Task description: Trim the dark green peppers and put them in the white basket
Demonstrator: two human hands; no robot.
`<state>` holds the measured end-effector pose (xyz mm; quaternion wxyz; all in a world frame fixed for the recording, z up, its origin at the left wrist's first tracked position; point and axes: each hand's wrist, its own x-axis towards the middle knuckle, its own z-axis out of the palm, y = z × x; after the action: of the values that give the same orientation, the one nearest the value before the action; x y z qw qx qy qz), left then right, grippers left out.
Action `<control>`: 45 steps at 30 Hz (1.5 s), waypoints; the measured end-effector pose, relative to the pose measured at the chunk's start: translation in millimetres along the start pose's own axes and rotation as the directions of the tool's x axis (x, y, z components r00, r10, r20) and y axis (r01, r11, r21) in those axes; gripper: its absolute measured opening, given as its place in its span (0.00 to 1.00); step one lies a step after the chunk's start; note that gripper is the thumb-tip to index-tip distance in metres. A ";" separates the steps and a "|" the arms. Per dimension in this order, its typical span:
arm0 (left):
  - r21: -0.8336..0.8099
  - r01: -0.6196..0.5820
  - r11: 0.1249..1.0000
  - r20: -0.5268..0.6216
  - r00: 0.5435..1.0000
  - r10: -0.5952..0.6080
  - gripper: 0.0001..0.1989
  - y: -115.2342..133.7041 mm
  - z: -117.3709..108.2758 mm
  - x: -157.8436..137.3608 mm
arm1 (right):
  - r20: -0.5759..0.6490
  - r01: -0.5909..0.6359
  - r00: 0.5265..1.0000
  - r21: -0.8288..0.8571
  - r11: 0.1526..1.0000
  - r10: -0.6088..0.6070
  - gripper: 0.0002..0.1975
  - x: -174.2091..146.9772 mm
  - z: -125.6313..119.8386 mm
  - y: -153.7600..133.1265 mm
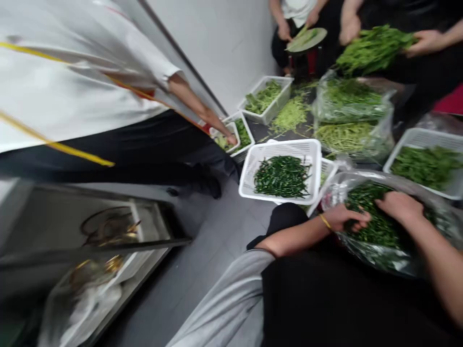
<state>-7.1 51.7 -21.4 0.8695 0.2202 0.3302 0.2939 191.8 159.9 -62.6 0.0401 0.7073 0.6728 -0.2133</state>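
Observation:
A clear plastic bag point(365, 176) full of thin dark green chili peppers point(379, 236) sits in front of me. My left hand point(347, 218), with a yellow band at the wrist, is over the bag's near left side, its fingers closed on some of the chili peppers. Deeper in the bag, my right hand point(401, 208) rests on the heap with bent fingers. What its fingertips hold is hidden. Just left of the bag, a white basket point(246, 185) carries a pile of similar dark green chili peppers point(282, 177).
Leafy greens fill white baskets point(265, 118) and a plastic bag point(388, 130). Pale green scraps point(291, 115) litter the floor. A co-worker in white point(90, 72) reaches down at left; two others handle greens point(376, 50) at the back. A metal shelf point(144, 248) stands left.

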 end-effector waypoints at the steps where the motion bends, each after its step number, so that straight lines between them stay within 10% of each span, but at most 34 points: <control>1: -0.023 -0.028 0.999 -0.022 0.999 0.027 0.17 0.8 -1.5 -3.0 | 0.046 0.031 0.998 0.017 0.999 -0.031 0.16 -8.7 -7.1 0.2; 4: -0.019 -0.111 0.994 -0.177 0.978 0.106 0.18 -0.9 -4.1 -1.2 | 0.040 -0.006 0.999 0.394 0.919 -0.011 0.15 -52.7 -22.6 5.6; 7: 0.053 -0.124 0.991 -0.220 0.967 0.133 0.20 -8.6 3.2 8.0 | 0.117 -0.099 0.993 0.851 0.515 -0.002 0.20 -102.6 -21.6 0.2; 11: 0.174 -0.085 0.981 -0.114 0.988 0.106 0.22 -14.4 17.3 5.9 | 0.130 -0.087 0.983 0.952 0.294 -0.133 0.23 -138.1 -12.0 -14.1; 15: 0.261 -0.088 0.961 -0.050 0.993 0.104 0.22 -7.4 16.8 -4.9 | 0.173 -0.075 0.953 0.931 0.357 -0.250 0.24 -136.1 -16.1 -13.8; 18: 0.318 -0.071 0.946 -0.026 0.996 0.083 0.22 -5.8 12.9 -7.1 | 0.117 0.071 0.957 0.791 0.608 -0.264 0.24 -134.8 -21.4 -13.1; 23: 0.300 0.034 0.953 -0.153 0.988 0.013 0.19 -11.2 7.7 -1.0 | -0.221 0.266 0.942 0.025 0.964 -0.254 0.22 -122.4 -27.4 -18.6; 27: 0.186 0.036 0.982 -0.211 0.977 0.004 0.20 -7.0 -0.1 0.9 | -0.022 0.066 0.997 -0.191 0.979 -0.071 0.26 -60.2 -36.6 -21.0; 32: 0.148 -0.083 0.985 -0.167 0.980 0.108 0.19 1.1 -6.9 -2.3 | -0.050 -0.083 0.996 -0.089 0.993 0.079 0.21 2.5 -40.4 -24.3; 37: 0.225 -0.206 0.952 -0.206 0.945 0.253 0.17 2.4 -1.7 0.6 | -0.148 0.039 0.989 0.207 0.978 -0.008 0.15 -47.4 -43.3 -4.7; 41: 0.341 -0.251 0.906 -0.196 0.924 0.329 0.16 -0.9 5.9 5.3 | 0.000 0.098 0.992 0.648 0.756 -0.129 0.21 -111.5 -36.0 -5.8; 45: 0.342 -0.205 0.917 -0.078 0.966 0.245 0.17 -4.0 6.4 4.0 | 0.024 0.198 0.959 0.653 0.731 -0.281 0.22 -136.3 -26.8 -25.0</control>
<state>1.3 50.3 -21.1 0.7592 0.3816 0.3987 0.3449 173.8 44.0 15.9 -0.1923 0.5705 0.6401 -0.4772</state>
